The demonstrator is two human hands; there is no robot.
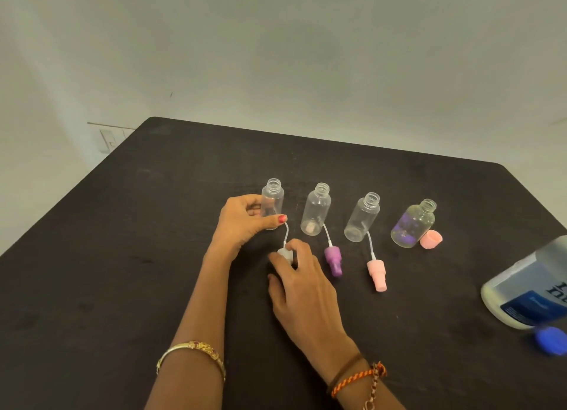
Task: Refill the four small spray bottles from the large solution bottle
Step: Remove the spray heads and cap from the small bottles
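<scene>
Four small clear plastic spray bottles (319, 208) stand uncapped in one row on the dark table (122, 256). Left hand (242, 222) grips the leftmost; right hand (302, 282) pinches one white sprayer head (283, 253). One large solution bottle (530, 290) lies at three o'clock.

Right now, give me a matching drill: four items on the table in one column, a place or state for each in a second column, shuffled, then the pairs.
Column 1
1. white spray head
2. purple spray head
3. pink cap
4. large solution bottle

Column 2
A. beside the rightmost small bottle
B. at the frame's right edge, blue cap in front of it
C. under the right hand fingers
D. lying in front of the second small bottle

Pairs: 1-C, 2-D, 3-A, 4-B
</scene>
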